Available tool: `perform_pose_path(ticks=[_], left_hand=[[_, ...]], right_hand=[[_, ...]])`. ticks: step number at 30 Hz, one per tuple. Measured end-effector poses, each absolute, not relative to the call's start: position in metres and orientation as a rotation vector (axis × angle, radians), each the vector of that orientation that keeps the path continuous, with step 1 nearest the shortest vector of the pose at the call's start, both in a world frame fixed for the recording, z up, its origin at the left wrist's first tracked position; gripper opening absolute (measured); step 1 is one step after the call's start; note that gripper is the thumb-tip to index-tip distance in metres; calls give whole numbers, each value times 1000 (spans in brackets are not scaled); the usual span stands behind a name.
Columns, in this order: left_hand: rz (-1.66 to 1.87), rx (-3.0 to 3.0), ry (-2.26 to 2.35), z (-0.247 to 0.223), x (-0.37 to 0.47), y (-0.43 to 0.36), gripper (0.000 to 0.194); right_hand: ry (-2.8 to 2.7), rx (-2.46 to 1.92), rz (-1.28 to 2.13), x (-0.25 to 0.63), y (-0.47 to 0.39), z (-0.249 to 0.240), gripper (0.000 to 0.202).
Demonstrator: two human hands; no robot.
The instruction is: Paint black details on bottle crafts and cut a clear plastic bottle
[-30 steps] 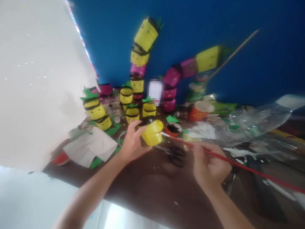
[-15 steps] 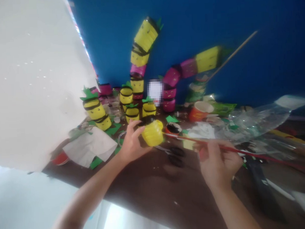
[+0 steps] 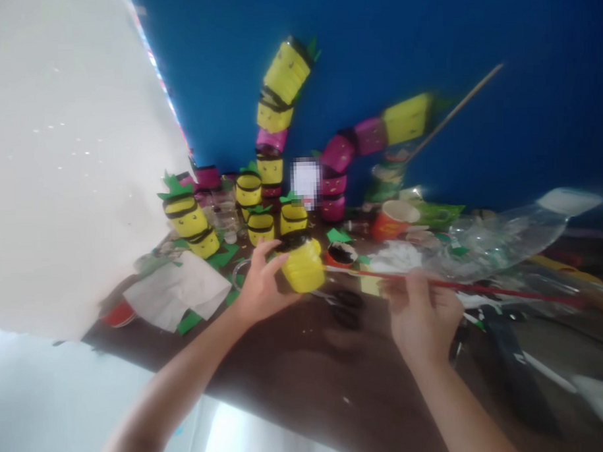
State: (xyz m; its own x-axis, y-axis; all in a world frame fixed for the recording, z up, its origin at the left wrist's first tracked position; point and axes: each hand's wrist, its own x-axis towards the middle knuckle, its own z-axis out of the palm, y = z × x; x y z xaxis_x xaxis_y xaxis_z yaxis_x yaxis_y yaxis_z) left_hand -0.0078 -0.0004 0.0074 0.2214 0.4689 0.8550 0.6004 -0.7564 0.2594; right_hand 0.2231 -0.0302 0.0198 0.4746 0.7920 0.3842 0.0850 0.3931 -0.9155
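Observation:
Tilted on its side, a yellow cup (image 3: 303, 265) with a black rim is gripped between the thumb and fingers of my left hand (image 3: 264, 283). My right hand (image 3: 423, 317) pinches a thin paintbrush with a long red handle (image 3: 482, 289). The brush's pale tip end points left and reaches the cup's right side; blur hides whether it touches. Below and right of the cup lie black-handled scissors (image 3: 346, 307). Just behind the brush stands a small pot of black paint (image 3: 342, 253).
Yellow cups with green paper leaves (image 3: 260, 226) stand behind. Stacks of yellow and magenta cups (image 3: 333, 208) lean by the blue wall. White paper (image 3: 178, 293) lies left; a red paper cup (image 3: 396, 219), plastic bottles (image 3: 509, 235) and a black strip (image 3: 514, 363) are on the right.
My right hand and the paintbrush have shifted slightly left, and the brush handle lies a little flatter. The cup has turned slightly, showing more of its black rim. My left hand keeps its hold.

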Motion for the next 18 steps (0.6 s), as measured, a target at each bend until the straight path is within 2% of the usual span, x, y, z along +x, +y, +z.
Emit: perform_pose_path(ticks=[3, 8, 14, 18], left_hand=[[-1583, -2373, -1008, 6, -8, 0, 85], [-1606, -2371, -983, 5, -8, 0, 87], [-1576, -2368, -1004, 5, -9, 0, 88], [-1585, -2387, -998, 5, -9, -1, 86]], right_hand=[[-960, -1139, 606, 221, -32, 17, 33], [-925, -1202, 424, 226, -31, 22, 31], [-992, -865, 782, 222, -30, 34, 25], [-1148, -921, 747, 223, -33, 23, 19]])
